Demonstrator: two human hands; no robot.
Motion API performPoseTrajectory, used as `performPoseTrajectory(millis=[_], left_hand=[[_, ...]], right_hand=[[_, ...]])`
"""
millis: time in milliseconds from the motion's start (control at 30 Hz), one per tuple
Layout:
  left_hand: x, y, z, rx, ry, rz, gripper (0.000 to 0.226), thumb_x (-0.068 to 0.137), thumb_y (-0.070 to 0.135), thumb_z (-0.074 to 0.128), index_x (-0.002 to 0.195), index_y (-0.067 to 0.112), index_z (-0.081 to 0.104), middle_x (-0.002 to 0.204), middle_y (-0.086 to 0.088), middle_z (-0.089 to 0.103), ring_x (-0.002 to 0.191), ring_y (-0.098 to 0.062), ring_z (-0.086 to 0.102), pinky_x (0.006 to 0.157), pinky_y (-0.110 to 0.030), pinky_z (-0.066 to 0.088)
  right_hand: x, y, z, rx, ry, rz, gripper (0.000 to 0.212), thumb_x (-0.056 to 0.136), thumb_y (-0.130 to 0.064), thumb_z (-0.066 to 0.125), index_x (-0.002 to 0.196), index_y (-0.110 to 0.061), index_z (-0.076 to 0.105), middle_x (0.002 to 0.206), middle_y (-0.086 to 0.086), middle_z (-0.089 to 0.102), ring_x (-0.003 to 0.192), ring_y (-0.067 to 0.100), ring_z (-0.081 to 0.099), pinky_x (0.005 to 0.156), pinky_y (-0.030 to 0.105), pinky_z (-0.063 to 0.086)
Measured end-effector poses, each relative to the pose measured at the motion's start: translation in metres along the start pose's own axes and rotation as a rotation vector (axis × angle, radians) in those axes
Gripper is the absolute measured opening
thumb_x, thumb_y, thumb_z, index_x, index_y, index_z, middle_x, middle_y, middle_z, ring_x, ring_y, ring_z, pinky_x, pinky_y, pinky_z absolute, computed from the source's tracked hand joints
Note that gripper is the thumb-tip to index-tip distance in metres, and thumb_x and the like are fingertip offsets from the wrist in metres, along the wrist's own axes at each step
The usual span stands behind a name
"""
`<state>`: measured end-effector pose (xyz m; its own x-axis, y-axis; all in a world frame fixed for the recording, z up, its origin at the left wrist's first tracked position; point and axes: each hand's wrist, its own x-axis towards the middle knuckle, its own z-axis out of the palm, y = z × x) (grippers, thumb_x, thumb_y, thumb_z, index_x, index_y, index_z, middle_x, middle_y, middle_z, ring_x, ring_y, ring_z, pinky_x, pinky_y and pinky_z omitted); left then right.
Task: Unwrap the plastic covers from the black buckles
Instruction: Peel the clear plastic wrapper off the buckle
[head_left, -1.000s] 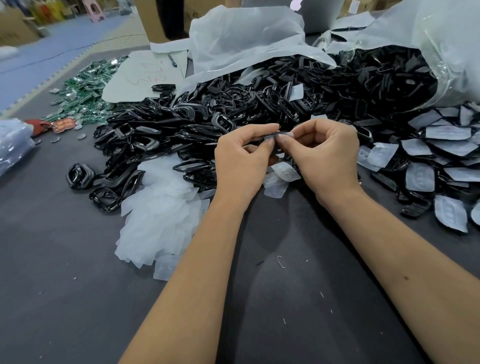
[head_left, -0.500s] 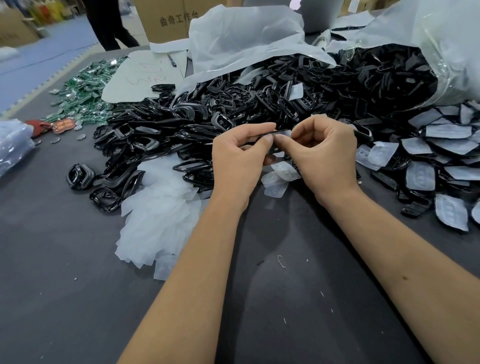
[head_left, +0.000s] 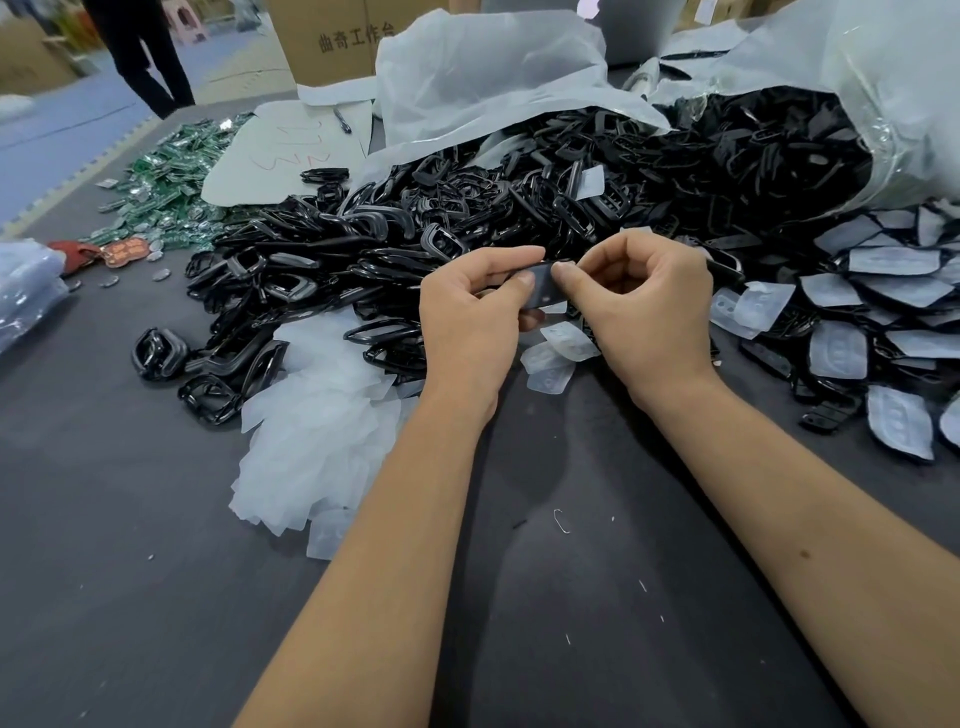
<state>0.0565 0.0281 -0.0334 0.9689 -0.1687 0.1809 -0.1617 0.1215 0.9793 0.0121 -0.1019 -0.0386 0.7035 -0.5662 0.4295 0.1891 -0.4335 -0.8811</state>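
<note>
A small black buckle piece (head_left: 544, 286) is held up between both hands over the grey table. My left hand (head_left: 470, 322) pinches its left side with thumb and fingers. My right hand (head_left: 644, 317) pinches its right edge, fingers curled. A big heap of bare black buckles (head_left: 415, 234) lies just behind the hands. To the right lie several buckle pieces wrapped in cloudy plastic covers (head_left: 883, 312). A pile of stripped clear covers (head_left: 322, 426) sits left of my left forearm, and a few loose covers (head_left: 556, 353) lie under the hands.
A large clear bag (head_left: 883, 104) spills buckles at the back right. White wrapping sheet (head_left: 483, 73) covers the heap's rear. Green tags (head_left: 166, 182) lie far left, a cardboard box (head_left: 332, 41) behind. A person's legs (head_left: 145, 57) stand at the far left. Grey table surface (head_left: 130, 571) lies near me.
The hands have drawn slightly apart, and the black piece now shows more plainly between the fingertips. A person's legs have come into view at the far left.
</note>
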Motion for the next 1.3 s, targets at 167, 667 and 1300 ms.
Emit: performPoseTrajectory(millis=[167,667,1300], left_hand=[[-0.001,0.002,0.0,-0.012,-0.005,-0.01,0.029,0.091,-0.006,0.063,0.093,0.016,0.081,0.087,-0.008,0.078,0.068,-0.013,0.068,0.061,-0.021,0.053],[-0.003,0.003,-0.002,-0.077,-0.079,0.021,0.023,0.09,-0.006,0.07,0.102,0.011,0.079,0.084,-0.003,0.078,0.068,-0.012,0.071,0.064,-0.021,0.055],[-0.002,0.001,-0.001,-0.086,-0.072,0.028,0.022,0.094,-0.002,0.065,0.101,0.012,0.08,0.088,-0.005,0.078,0.075,-0.014,0.071,0.065,-0.021,0.055]], right_hand=[[0.002,0.002,-0.001,0.113,-0.031,0.094,0.02,0.079,-0.023,0.088,0.079,-0.015,0.07,0.073,-0.002,0.072,0.064,0.015,0.066,0.063,0.036,0.059],[0.008,0.003,-0.01,0.477,-0.26,0.295,0.009,0.091,-0.015,0.08,0.088,-0.008,0.074,0.068,0.007,0.066,0.054,0.014,0.054,0.043,0.023,0.041],[0.009,0.0,-0.012,0.534,-0.32,0.336,0.012,0.095,0.003,0.066,0.097,-0.006,0.074,0.084,0.01,0.073,0.068,0.019,0.064,0.049,0.024,0.047]])
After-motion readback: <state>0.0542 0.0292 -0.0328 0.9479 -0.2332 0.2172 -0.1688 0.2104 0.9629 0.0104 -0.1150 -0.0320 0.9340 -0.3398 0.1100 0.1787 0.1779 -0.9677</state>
